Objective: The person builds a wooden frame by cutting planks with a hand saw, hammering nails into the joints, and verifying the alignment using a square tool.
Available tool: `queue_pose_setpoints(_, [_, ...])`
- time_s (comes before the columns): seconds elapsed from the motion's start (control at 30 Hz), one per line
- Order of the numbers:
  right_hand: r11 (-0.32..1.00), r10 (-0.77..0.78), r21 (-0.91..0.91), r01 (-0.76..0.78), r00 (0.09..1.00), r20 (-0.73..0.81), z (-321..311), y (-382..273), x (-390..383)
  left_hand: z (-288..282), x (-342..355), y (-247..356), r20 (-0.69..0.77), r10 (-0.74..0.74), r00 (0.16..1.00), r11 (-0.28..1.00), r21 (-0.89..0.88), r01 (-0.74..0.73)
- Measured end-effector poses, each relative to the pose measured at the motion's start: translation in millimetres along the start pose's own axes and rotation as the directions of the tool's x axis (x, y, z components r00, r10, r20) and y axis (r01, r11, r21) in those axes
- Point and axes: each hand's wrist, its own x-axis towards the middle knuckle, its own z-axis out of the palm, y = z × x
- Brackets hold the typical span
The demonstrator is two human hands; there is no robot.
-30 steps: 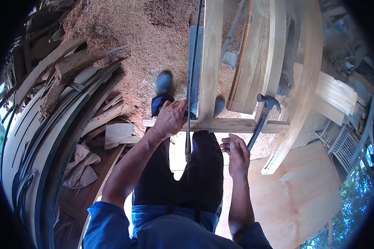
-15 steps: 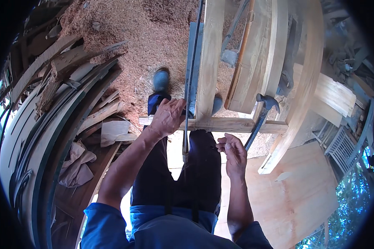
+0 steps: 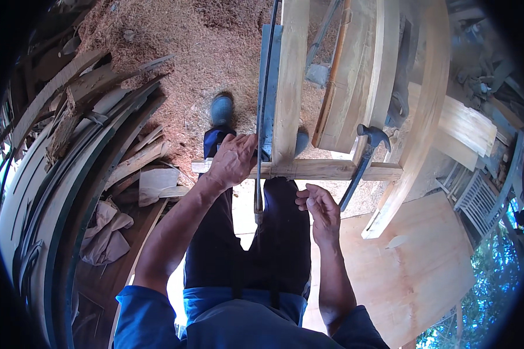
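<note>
My left hand (image 3: 233,161) is closed at the wooden crosspiece (image 3: 320,170), its fingertips against a long thin metal bar (image 3: 258,192) that looks like a bar clamp. The bar runs away from me beside a pale wooden beam (image 3: 293,75), and its near end hangs over my lap. What lies under the fingers is hidden. My right hand (image 3: 321,208) hovers on the near side of the crosspiece, fingers curled with the thumb against them; anything in them is too small to make out. A claw hammer (image 3: 364,163) rests across the crosspiece to its right.
Wooden frame rails (image 3: 384,64) stretch away at the right, above a plywood sheet (image 3: 402,262). Stacked boards and offcuts (image 3: 70,151) crowd the left, with a crumpled cloth (image 3: 106,232) among them. Shavings cover the floor (image 3: 174,75). A slatted crate (image 3: 477,203) stands at far right.
The view has shifted slightly. My right hand has moved a little up toward the crosspiece, its fingers still curled. My left hand stays at the bar.
</note>
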Motion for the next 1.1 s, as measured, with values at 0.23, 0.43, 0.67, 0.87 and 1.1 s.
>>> queue_pose_setpoints(0.23, [0.985,-0.112,-0.150,0.088,0.980,-0.162,-10,-13,5,1,0,0,0.000,0.025,1.000,0.999,0.037,-0.025])
queue_pose_setpoints(0.43, [0.945,-0.217,-0.290,0.151,0.953,-0.210,-19,-4,5,0,0,-1,0.018,0.036,0.999,0.999,0.039,-0.037])
queue_pose_setpoints(0.67, [0.585,-0.597,-0.794,0.166,0.750,-0.284,-20,-15,22,-7,4,11,0.108,-0.035,0.994,0.999,0.030,0.032])
queue_pose_setpoints(0.87, [0.513,-0.607,-0.856,-0.071,0.675,-0.419,-70,-5,44,-4,2,10,-0.029,0.078,0.997,0.992,0.099,-0.075])
queue_pose_setpoints(1.1, [0.360,-0.552,-0.919,-0.161,0.757,-0.349,-97,11,65,-13,2,24,0.155,0.075,0.985,0.967,0.230,-0.110])
